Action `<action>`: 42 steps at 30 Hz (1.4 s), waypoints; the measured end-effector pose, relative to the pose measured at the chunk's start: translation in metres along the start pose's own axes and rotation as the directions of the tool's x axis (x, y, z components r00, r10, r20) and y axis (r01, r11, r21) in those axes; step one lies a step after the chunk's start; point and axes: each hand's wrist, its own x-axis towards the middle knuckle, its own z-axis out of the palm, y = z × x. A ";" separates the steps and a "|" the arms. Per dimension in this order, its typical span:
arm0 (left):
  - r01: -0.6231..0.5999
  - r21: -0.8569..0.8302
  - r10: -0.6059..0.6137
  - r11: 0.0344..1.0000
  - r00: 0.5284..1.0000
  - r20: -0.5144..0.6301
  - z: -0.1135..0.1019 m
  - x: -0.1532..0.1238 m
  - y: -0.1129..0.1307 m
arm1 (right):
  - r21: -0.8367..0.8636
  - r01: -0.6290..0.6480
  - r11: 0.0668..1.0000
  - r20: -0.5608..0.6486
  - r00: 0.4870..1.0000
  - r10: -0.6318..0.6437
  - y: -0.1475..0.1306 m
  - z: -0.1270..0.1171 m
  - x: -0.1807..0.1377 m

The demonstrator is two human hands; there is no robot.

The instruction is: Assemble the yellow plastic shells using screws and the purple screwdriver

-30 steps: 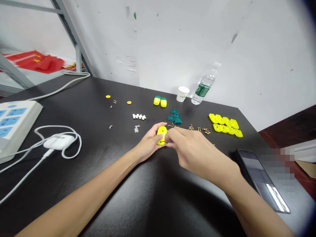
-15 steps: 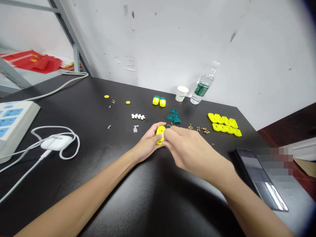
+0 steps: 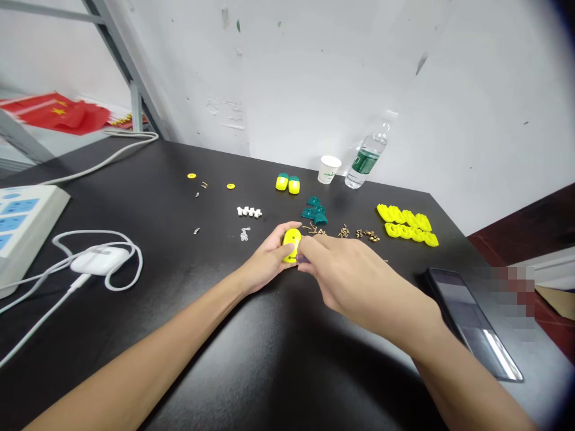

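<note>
Head view, looking down at a black table (image 3: 215,335): the left hand (image 3: 265,260) curls around a yellow plastic piece (image 3: 291,245), holding it near the table's middle. The right hand (image 3: 354,281) pinches narrowly against that piece; whether it grips anything is hard to tell. Beyond lie small brass screws (image 3: 344,231), teal pieces (image 3: 315,211), a double row of yellow parts (image 3: 406,226) and a paper cup (image 3: 329,169).

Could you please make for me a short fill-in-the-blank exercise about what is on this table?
1. The left hand holds a ____ plastic part.
2. The paper cup stands to the ____ of the water bottle.
3. ____ yellow-and-green parts sit side by side on the table.

Missing words: yellow; left; two.
</note>
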 end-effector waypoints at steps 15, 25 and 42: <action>0.000 -0.136 -0.011 0.991 0.997 -0.077 0.008 -0.004 0.007 | 0.054 -0.012 0.998 -0.010 1.000 0.013 -0.002 0.007 0.010; -0.017 -0.127 0.004 0.992 0.995 -0.105 0.010 -0.002 0.006 | 0.107 -0.067 0.992 -0.017 0.997 0.069 0.003 0.013 0.012; -0.002 -0.118 -0.013 0.993 0.993 -0.121 0.012 -0.005 0.008 | 0.115 -0.091 0.989 -0.038 0.995 0.095 0.002 0.017 0.013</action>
